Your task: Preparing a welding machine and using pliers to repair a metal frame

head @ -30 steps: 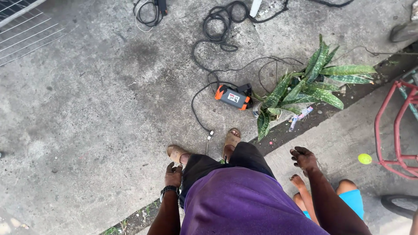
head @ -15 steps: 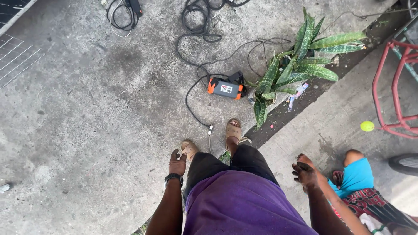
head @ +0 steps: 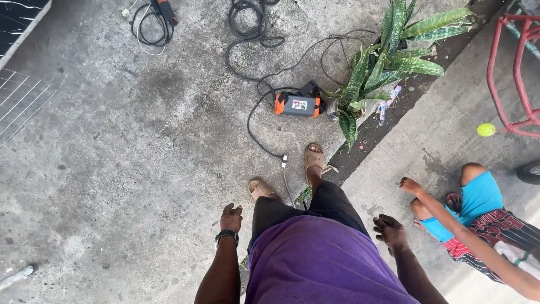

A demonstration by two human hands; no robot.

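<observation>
I stand on grey concrete in sandals, seen from above. My left hand (head: 230, 218) hangs at my side with a black wristband, fingers loosely apart, holding nothing. My right hand (head: 389, 231) also hangs empty beside my purple shirt. Ahead of my feet lies a small orange and black box machine (head: 298, 104) with black cables (head: 256, 39) running from it. A cable end with a plug (head: 284, 162) lies between my sandals.
A spiky green plant (head: 388, 62) grows at the concrete's edge. Another person in a blue top (head: 478, 202) crouches at my right, one hand on the ground. A red metal frame (head: 506, 73), a yellow-green ball (head: 485, 129), a wire grid (head: 19, 98) and a corded tool (head: 163, 11) lie around.
The view has shifted forward and right: the machine and plant sit lower in frame, and the crouching person has come more fully into view. Both my hands stay hanging, empty.
</observation>
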